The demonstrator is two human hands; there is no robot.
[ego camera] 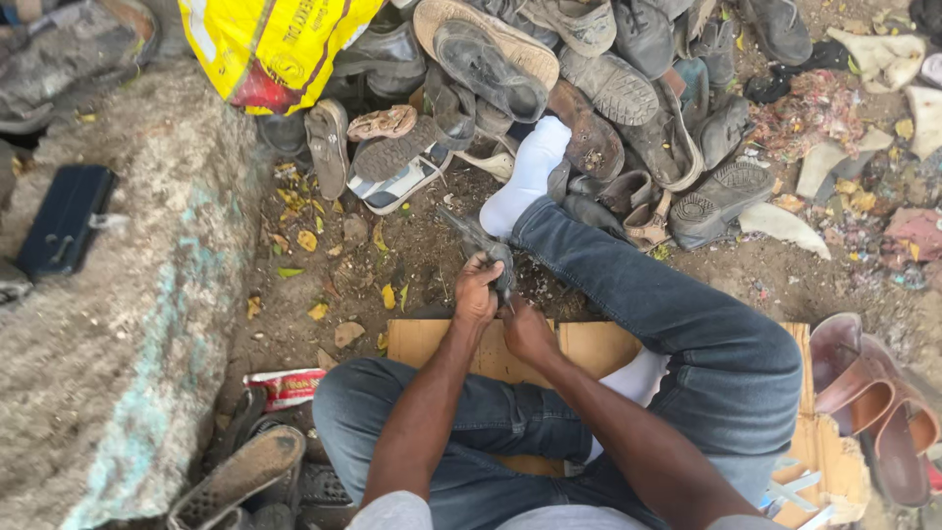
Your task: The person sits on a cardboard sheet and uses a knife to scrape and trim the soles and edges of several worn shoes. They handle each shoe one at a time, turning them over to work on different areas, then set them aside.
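Observation:
I sit on flattened cardboard (422,344) with legs in blue jeans and white socks. Both hands meet in front of me over the dirt ground. My left hand (477,291) grips a small dark grey shoe piece (479,245) that sticks up and to the left from my fist. My right hand (527,332) is closed just below and to the right of it, touching the same piece; what it holds besides that is hidden.
A pile of worn shoes and sandals (549,79) lies ahead, with a yellow sack (265,44) at the top left. A rough stone block (118,324) with a dark case (64,218) stands on my left. Brown sandals (873,402) lie at the right.

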